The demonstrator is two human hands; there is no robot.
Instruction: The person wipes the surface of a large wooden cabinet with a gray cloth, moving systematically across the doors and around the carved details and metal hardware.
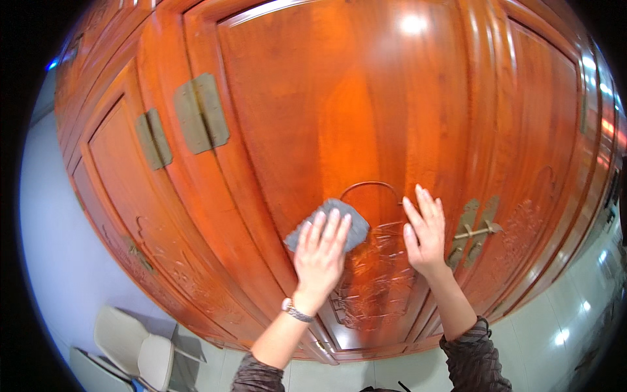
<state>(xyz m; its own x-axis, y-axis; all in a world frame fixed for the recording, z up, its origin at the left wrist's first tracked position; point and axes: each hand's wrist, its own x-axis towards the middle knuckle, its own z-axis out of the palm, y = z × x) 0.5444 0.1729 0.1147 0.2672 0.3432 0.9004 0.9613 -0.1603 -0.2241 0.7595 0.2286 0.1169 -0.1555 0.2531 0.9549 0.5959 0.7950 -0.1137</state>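
Note:
A large wooden cabinet with glossy reddish-brown doors (274, 108) stands before me. My left hand (321, 245) lies with spread fingers on a grey cloth (355, 230), which is flat against the door panel beside the curved line of a carving. My right hand (425, 225) holds nothing; its fingers are apart at the panel, right of that curved line, though whether they touch the wood I cannot tell. Between and below my hands is a carved relief (377, 289). A brass latch with a sliding bar (472, 232) is just right of my right hand.
Brass hinge plates (202, 113) sit at the upper left of the door. A beige chair (122, 338) stands at the lower left near a pale wall (63, 230). Light floor tiles (534, 333) run along the cabinet's base. Another carved door (543, 147) is at the right.

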